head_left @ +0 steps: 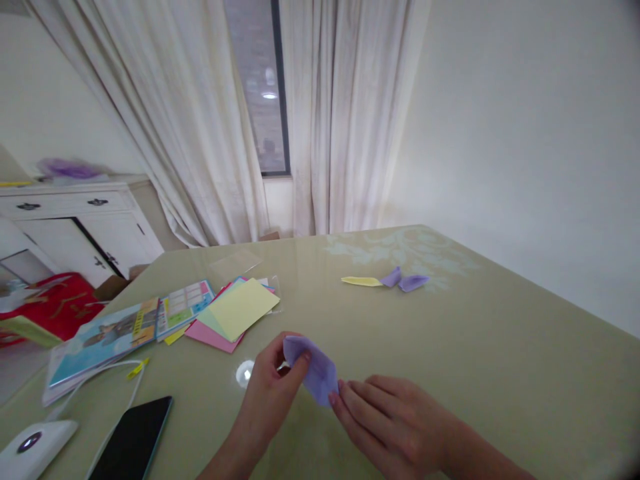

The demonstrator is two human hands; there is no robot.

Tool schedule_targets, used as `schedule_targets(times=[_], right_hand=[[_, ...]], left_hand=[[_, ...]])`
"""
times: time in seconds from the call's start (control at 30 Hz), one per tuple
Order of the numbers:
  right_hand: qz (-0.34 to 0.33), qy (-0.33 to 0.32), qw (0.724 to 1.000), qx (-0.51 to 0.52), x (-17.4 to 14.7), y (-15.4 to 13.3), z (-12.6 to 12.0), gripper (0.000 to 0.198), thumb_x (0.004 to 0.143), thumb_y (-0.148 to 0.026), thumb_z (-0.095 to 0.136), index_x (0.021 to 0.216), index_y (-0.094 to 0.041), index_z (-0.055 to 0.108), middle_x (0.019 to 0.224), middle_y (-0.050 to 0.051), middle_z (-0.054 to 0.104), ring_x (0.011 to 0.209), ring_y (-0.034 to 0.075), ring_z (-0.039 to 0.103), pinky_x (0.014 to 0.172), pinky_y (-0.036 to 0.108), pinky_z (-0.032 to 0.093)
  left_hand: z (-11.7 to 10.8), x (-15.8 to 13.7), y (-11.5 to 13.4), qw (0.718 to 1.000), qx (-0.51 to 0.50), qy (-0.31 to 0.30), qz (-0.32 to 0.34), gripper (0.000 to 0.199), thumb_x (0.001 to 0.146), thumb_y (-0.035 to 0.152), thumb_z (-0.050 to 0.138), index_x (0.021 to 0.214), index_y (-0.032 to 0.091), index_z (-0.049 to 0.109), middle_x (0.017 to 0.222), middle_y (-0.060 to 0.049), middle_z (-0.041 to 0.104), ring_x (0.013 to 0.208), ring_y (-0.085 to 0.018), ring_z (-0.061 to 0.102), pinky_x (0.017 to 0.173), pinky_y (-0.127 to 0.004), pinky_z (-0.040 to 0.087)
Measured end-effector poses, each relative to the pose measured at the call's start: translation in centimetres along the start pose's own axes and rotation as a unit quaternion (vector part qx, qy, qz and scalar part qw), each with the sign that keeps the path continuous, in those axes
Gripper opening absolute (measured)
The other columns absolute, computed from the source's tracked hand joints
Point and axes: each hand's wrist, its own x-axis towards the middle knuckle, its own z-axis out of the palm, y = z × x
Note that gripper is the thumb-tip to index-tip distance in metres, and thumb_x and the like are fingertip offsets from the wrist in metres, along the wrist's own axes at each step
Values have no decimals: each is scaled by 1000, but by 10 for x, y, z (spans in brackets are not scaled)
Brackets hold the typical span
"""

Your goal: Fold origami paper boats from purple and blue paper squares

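A folded piece of purple paper (pixel 316 371) is held up over the near part of the table, between both hands. My left hand (pixel 274 383) grips its upper left side, thumb on the near face and fingers behind. With thumb and fingertips, my right hand (pixel 387 417) pinches the paper's lower right corner. Farther back lie folded paper pieces: a narrow yellow strip (pixel 361 281) touching a purple folded piece (pixel 391 277), and another purple folded piece (pixel 414 283) beside it.
Coloured paper sheets (pixel 245 310) are fanned out at the left, beside booklets (pixel 107 337). Nearer are a dark phone (pixel 133 440), a white cable (pixel 135 393) and a white device (pixel 37 450). A wall (pixel 530 147) borders the table (pixel 480 360) on the right.
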Motion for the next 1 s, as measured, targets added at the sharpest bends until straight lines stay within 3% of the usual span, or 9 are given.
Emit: schedule_targets(times=[0.07, 0.27, 0.4, 0.47, 0.53, 0.67, 0.77, 0.83, 1.0], right_hand=[[6, 6, 1000, -1, 0, 3, 3, 32, 99, -7, 50, 113, -1, 78, 102, 19, 84, 81, 24, 79, 64, 35, 60], [59, 14, 998, -17, -4, 9, 14, 28, 107, -12, 49, 109, -9, 77, 93, 11, 83, 67, 18, 72, 59, 34, 54], [134, 15, 990, -34, -32, 30, 31, 25, 110, -15, 51, 113, -15, 75, 99, 8, 85, 73, 17, 75, 67, 31, 56], [211, -33, 976, -50, -52, 58, 38, 24, 110, -19, 53, 115, -20, 76, 104, 6, 85, 85, 17, 79, 77, 26, 59], [300, -120, 943, -84, -70, 98, 42, 25, 108, -17, 55, 118, -24, 77, 112, 6, 85, 91, 17, 81, 81, 25, 59], [382, -199, 895, -117, -87, 193, 54, 25, 105, -14, 60, 124, -21, 75, 115, 11, 81, 90, 23, 81, 79, 31, 61], [406, -266, 868, -107, -85, 250, 74, 30, 106, -35, 69, 132, -19, 68, 130, 10, 71, 107, 24, 73, 91, 44, 64], [410, -297, 857, -94, -83, 277, 90, 34, 106, -36, 69, 135, -19, 66, 137, 11, 68, 113, 26, 71, 95, 47, 63], [366, -339, 866, -37, -87, 313, 120, 35, 106, -36, 70, 136, -19, 65, 138, 11, 67, 115, 27, 71, 96, 48, 62]], left_hand=[[1, 6, -1, 1000, 4, -2, 9, 26, 85, 45, 82, 87, 19, 74, 78, -1, 72, 74, -20, 67, 62, -27, 55], [10, 25, -4, 997, -45, -24, -58, 42, 76, 53, 86, 94, 17, 73, 78, -3, 74, 73, -21, 71, 63, -28, 58], [10, 21, -17, 996, -62, -5, -57, 76, 79, 61, 85, 138, 21, 61, 127, -15, 73, 90, -25, 76, 70, -35, 64], [7, 8, -31, 999, -19, -14, -31, 76, 88, 62, 77, 149, 23, 52, 144, -19, 65, 91, -22, 74, 73, -35, 64], [4, -9, -50, 999, 35, -30, -3, 65, 97, 58, 69, 150, 24, 53, 140, -17, 67, 86, -19, 70, 75, -34, 63], [8, -31, -80, 992, 95, -39, 74, 54, 101, 53, 63, 147, 25, 56, 127, -13, 72, 77, -16, 67, 74, -32, 62], [13, -32, -90, 987, 115, -67, 88, 54, 101, 49, 63, 148, 25, 54, 126, -14, 73, 71, -15, 68, 65, -27, 60], [13, -30, -92, 985, 123, -76, 89, 52, 101, 46, 64, 147, 25, 54, 125, -14, 73, 68, -13, 68, 63, -25, 60], [10, -29, -95, 986, 124, -66, 87, 45, 101, 37, 65, 144, 26, 57, 122, -10, 74, 69, -12, 69, 65, -22, 60]])
